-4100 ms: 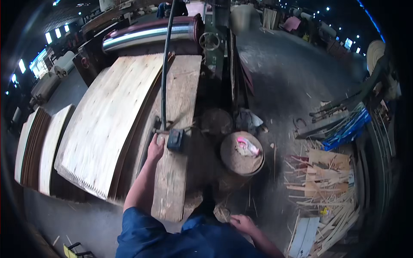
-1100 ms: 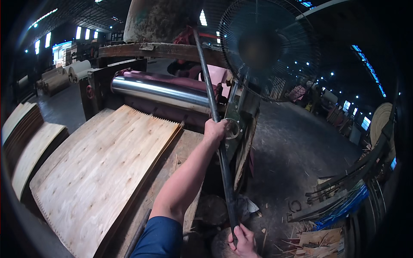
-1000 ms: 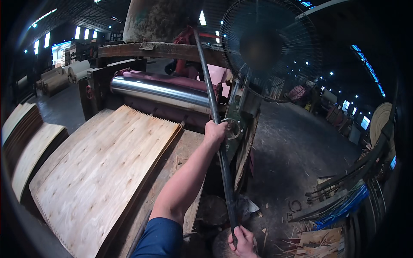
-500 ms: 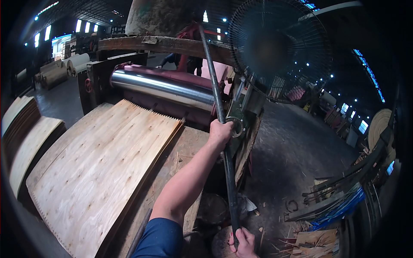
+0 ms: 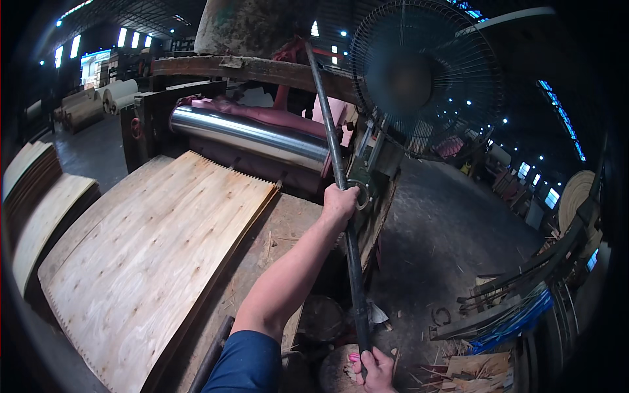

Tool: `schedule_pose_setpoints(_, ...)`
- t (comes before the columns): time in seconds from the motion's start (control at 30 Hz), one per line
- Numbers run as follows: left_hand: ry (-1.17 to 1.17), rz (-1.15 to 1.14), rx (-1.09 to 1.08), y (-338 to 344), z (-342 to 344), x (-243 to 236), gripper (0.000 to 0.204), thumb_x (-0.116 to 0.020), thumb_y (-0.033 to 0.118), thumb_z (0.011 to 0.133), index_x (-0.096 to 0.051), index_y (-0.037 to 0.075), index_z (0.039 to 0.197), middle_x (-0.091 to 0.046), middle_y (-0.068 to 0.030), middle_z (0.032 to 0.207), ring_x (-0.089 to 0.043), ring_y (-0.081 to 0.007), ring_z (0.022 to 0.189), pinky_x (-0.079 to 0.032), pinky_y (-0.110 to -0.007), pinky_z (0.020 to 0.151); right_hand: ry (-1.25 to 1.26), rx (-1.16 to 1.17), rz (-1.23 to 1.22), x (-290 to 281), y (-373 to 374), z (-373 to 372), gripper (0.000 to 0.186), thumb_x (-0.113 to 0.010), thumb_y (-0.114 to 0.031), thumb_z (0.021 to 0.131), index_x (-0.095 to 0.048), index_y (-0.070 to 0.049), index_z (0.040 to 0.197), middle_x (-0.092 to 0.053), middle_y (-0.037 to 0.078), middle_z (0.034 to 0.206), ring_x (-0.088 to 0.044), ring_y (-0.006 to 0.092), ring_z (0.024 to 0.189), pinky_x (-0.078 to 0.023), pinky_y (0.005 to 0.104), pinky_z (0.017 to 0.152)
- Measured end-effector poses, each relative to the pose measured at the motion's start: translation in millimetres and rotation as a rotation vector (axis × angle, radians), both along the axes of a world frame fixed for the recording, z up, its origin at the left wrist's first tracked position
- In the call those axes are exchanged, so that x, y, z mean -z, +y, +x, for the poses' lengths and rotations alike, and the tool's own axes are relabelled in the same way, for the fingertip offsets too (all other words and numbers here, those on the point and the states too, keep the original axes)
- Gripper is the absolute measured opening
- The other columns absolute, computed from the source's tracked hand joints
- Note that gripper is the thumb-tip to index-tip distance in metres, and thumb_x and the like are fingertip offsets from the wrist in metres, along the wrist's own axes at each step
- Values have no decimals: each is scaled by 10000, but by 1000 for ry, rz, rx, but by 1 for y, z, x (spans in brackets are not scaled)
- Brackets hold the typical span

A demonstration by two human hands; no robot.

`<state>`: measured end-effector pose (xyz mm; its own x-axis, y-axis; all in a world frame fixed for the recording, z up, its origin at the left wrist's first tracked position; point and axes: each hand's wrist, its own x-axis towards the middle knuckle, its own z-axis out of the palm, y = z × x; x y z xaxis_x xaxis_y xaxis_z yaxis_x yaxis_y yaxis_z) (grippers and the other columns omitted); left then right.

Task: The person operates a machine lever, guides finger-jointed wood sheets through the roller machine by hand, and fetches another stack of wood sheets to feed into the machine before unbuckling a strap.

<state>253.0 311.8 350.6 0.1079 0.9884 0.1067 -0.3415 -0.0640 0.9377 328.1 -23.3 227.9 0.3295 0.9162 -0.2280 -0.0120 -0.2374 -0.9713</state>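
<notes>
A long dark metal pole (image 5: 325,108) runs from the upper middle down to the bottom, slanting toward me. My left hand (image 5: 341,202) is wrapped round its middle with the arm stretched out, beside a round metal ring or handwheel (image 5: 362,194) on the machine. Lower down, my right hand (image 5: 376,371) grips the pole near its bottom end. The pole's top end meets a red part at the machine's wooden beam (image 5: 262,67). Behind it lies a shiny metal roller (image 5: 249,134), with pink liquid or coating (image 5: 262,116) along its upper back.
A stack of veneer sheets (image 5: 151,262) lies on a table left of my arm, its far jagged edge close to the roller. More sheets (image 5: 49,223) stand farther left. A large caged fan (image 5: 426,75) is at upper right. Wood scraps (image 5: 481,367) and blue sheeting (image 5: 514,324) lie lower right.
The pole's lower part and both hands appear slightly farther right. Both hands keep their grip. The pink layer behind the roller looks different in shape.
</notes>
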Motion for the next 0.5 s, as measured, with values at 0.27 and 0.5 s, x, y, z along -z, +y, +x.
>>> schedule_pose_setpoints(0.27,-42,5,5,0,0,2,166,-647,102,815,-535,32,714,-514,-35,559,-498,-127,431,-394,-306,392,33,-9,18,4,-4,2,177,-550,-245,978,-597,-88,912,-543,-21,638,-470,80,467,-374,221,410)
schedule_pose_setpoints(0.5,-30,10,-45,4,4,5,172,-648,108,797,-527,30,704,-506,-31,550,-481,-136,402,-381,-311,365,14,-9,18,7,-5,4,132,-598,-204,950,-607,-74,974,-540,-21,622,-476,73,464,-373,221,405)
